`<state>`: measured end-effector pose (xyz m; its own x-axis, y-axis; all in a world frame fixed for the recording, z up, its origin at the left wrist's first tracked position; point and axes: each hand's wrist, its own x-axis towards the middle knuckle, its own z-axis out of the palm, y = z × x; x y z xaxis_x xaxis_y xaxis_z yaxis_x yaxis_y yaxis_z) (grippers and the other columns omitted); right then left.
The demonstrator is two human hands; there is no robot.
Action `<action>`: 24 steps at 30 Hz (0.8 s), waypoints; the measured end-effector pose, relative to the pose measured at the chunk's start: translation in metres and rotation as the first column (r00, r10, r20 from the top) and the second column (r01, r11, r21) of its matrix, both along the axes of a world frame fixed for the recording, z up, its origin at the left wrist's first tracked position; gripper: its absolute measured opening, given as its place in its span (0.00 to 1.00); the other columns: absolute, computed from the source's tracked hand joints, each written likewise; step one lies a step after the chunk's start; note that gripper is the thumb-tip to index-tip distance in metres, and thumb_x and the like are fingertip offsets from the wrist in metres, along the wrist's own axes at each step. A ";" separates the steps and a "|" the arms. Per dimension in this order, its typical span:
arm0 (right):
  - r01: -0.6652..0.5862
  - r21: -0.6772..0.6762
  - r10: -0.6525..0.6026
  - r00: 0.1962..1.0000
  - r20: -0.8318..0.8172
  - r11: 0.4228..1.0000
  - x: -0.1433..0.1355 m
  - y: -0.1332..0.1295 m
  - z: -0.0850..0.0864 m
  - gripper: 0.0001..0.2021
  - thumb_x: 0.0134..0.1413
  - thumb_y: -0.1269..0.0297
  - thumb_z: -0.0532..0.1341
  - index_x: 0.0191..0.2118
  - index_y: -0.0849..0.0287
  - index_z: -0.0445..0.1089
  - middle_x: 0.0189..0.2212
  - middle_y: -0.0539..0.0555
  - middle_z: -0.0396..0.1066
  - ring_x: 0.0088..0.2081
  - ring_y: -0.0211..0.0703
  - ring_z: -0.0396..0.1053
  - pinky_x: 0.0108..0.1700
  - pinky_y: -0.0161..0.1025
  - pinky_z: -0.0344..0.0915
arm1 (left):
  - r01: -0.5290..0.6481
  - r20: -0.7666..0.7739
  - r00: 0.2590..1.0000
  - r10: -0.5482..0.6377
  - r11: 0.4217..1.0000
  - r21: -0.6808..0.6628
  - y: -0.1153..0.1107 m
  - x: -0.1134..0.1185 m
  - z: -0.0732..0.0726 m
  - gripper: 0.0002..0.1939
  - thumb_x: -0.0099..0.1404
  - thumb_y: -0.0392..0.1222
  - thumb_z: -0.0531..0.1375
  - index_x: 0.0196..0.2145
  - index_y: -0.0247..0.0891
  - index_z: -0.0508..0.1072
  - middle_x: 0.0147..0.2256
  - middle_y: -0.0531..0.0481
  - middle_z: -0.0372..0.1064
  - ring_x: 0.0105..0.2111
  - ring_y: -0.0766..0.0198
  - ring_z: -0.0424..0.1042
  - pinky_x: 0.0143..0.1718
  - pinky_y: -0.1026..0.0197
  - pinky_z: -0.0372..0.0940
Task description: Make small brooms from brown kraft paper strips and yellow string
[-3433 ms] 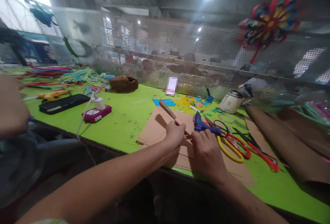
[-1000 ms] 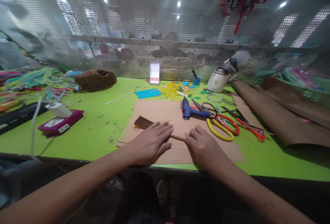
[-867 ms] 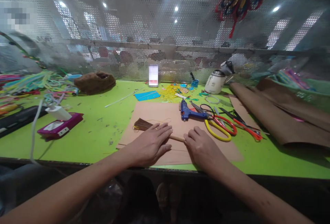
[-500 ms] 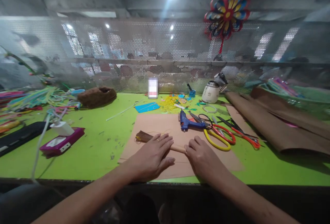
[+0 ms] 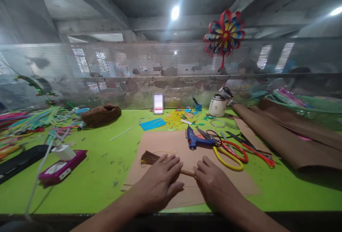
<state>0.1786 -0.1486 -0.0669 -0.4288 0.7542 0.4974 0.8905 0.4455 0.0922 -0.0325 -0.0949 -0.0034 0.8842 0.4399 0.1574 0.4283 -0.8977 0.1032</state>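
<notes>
A thin tan roll (image 5: 187, 172) with a brown fringed bundle (image 5: 150, 158) tied with yellow thread at its left end lies on brown paper sheets (image 5: 157, 140). My left hand (image 5: 162, 180) rests palm down over the middle of the roll, its fingers stretched out and covering part of it. At the roll's right end, my right hand (image 5: 211, 180) has curled fingers closed around the tip. Beyond the right hand lie a blue glue gun (image 5: 196, 140), yellow-handled scissors (image 5: 227, 161) and red-handled scissors (image 5: 239, 152).
On the left are a purple power strip (image 5: 62, 168) with a white plug, a black case (image 5: 24, 159) and a brown fuzzy object (image 5: 101, 115). Behind stand a phone (image 5: 158, 104) and a white kettle (image 5: 217, 106). Large brown paper (image 5: 283, 136) lies at the right.
The view has tilted upward, so the table and hands appear lower. Both hands keep nearly the same places on the roll.
</notes>
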 end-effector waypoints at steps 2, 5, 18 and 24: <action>0.020 -0.007 -0.020 1.000 0.016 1.000 -0.002 0.000 0.003 0.08 0.54 0.79 0.56 0.30 0.62 0.69 0.28 0.56 0.66 0.34 0.48 0.60 0.37 0.45 0.59 | -0.003 0.002 1.000 0.003 1.000 -0.002 0.000 0.000 0.000 0.24 0.69 0.51 0.46 0.58 0.39 0.59 0.58 0.43 0.59 0.59 0.53 0.56 0.61 0.47 0.46; 0.079 -0.056 -0.077 0.997 0.031 0.995 -0.006 -0.003 0.009 0.08 0.53 0.78 0.57 0.38 0.64 0.70 0.34 0.59 0.69 0.38 0.51 0.63 0.41 0.48 0.62 | -0.007 -0.005 1.000 0.007 1.000 -0.006 0.001 -0.001 -0.002 0.25 0.69 0.52 0.46 0.58 0.39 0.59 0.59 0.43 0.58 0.60 0.52 0.54 0.61 0.46 0.45; 0.020 -0.592 -0.073 0.995 -0.066 0.805 -0.014 -0.030 0.043 0.37 0.60 0.46 0.48 0.65 0.71 0.45 0.65 0.68 0.40 0.65 0.59 0.39 0.63 0.59 0.43 | -0.009 -0.030 1.000 0.008 0.999 -0.050 0.002 -0.005 -0.004 0.31 0.67 0.57 0.46 0.61 0.38 0.55 0.62 0.40 0.52 0.63 0.52 0.47 0.63 0.45 0.43; 0.012 -0.566 -0.091 0.990 -0.111 0.824 -0.014 -0.027 0.035 0.40 0.59 0.42 0.45 0.65 0.72 0.46 0.65 0.69 0.40 0.65 0.61 0.39 0.63 0.62 0.41 | -0.004 -0.020 1.000 0.003 0.999 -0.053 0.003 -0.002 -0.003 0.34 0.66 0.60 0.47 0.61 0.36 0.55 0.61 0.40 0.54 0.63 0.50 0.47 0.63 0.44 0.41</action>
